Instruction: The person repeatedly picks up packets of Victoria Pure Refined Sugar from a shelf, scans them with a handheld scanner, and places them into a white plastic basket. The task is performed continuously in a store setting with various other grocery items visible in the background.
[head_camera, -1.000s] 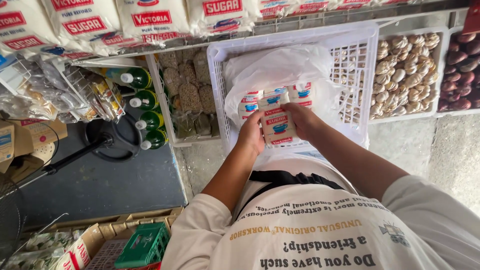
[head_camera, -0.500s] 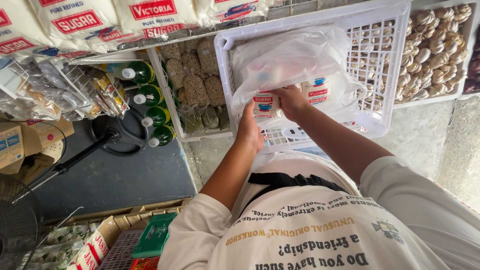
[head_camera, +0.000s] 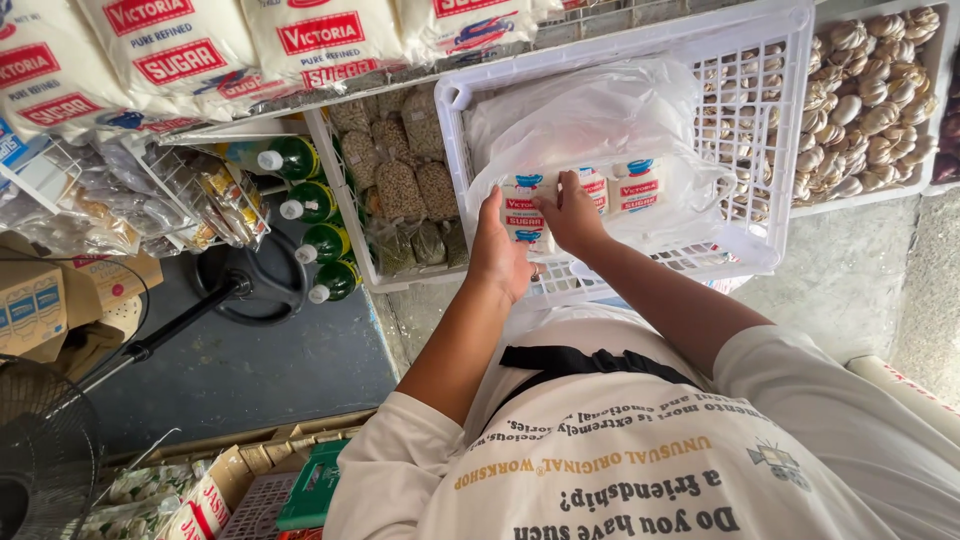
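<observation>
My left hand (head_camera: 500, 255) and my right hand (head_camera: 572, 215) are together on a small white packet (head_camera: 522, 215) with red and blue print. They press it against a row of like packets (head_camera: 622, 187). The packets lie in a clear plastic bag (head_camera: 600, 110) that lines a white slotted plastic crate (head_camera: 770, 120). My left palm is under the packet and my right fingers are on its upper edge. Both forearms reach forward from my white printed shirt (head_camera: 620, 460).
Large white sacks (head_camera: 190, 50) lie across the top shelf. Green bottles (head_camera: 310, 240) and bagged dried goods (head_camera: 400, 190) fill wire racks to the left. A tray of garlic bulbs (head_camera: 860, 90) is at the right. A fan stand (head_camera: 240, 285), cardboard boxes (head_camera: 40, 300) and a green crate (head_camera: 310, 485) are on the floor.
Both hands have carried the packet from the crate's front edge deeper in, up against the row of packets in the bag. The view has tilted slightly.
</observation>
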